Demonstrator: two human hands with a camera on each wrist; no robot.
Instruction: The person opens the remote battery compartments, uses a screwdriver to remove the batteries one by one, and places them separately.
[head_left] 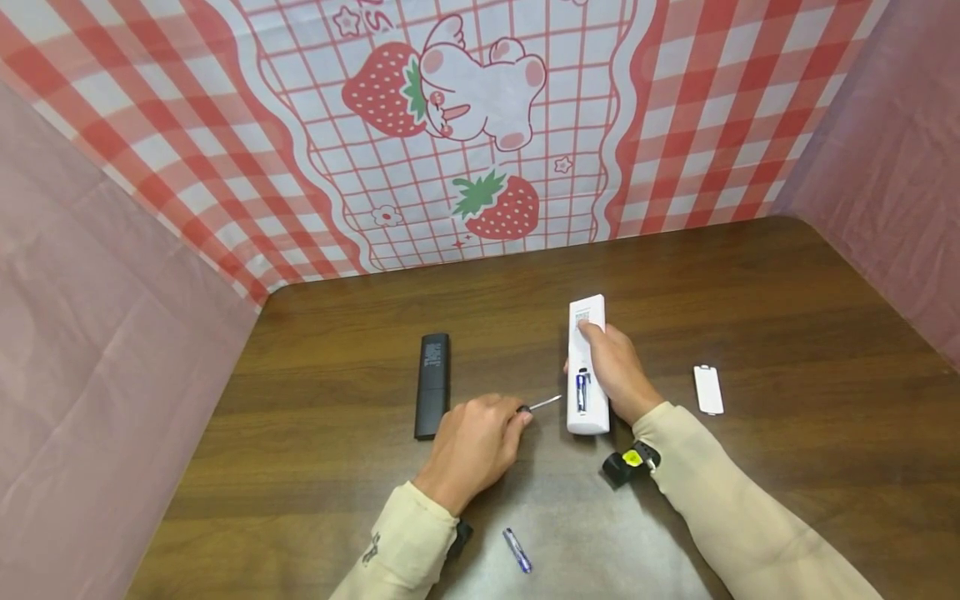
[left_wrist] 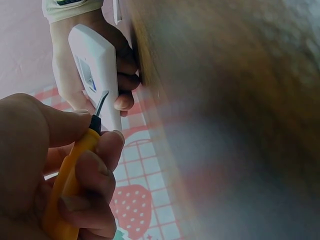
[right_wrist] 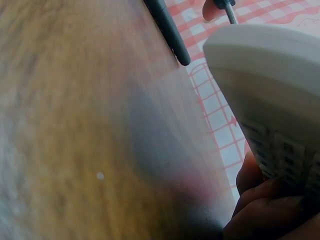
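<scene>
My left hand point(head_left: 476, 446) grips a screwdriver point(left_wrist: 70, 185) by its orange handle. Its metal shaft points right, and in the head view the tip stops just short of the white remote control point(head_left: 587, 342). My right hand point(head_left: 618, 371) holds that remote back side up, thumb on its back and fingers beneath, where the right wrist view shows the buttons point(right_wrist: 285, 152). The remote's battery compartment is uncovered, and a blue-and-silver battery point(head_left: 582, 392) lies in it. A loose battery point(head_left: 517, 550) rests on the table nearer to me. Right of the right hand lies a white battery cover point(head_left: 708, 389).
Left of the white remote, a black remote control point(head_left: 432, 383) lies face down on the brown wooden table point(head_left: 315, 375), close beside my left hand. A red-and-white checked cloth point(head_left: 487, 125) hangs along the back edge, with pink cloth point(head_left: 97, 333) at both sides.
</scene>
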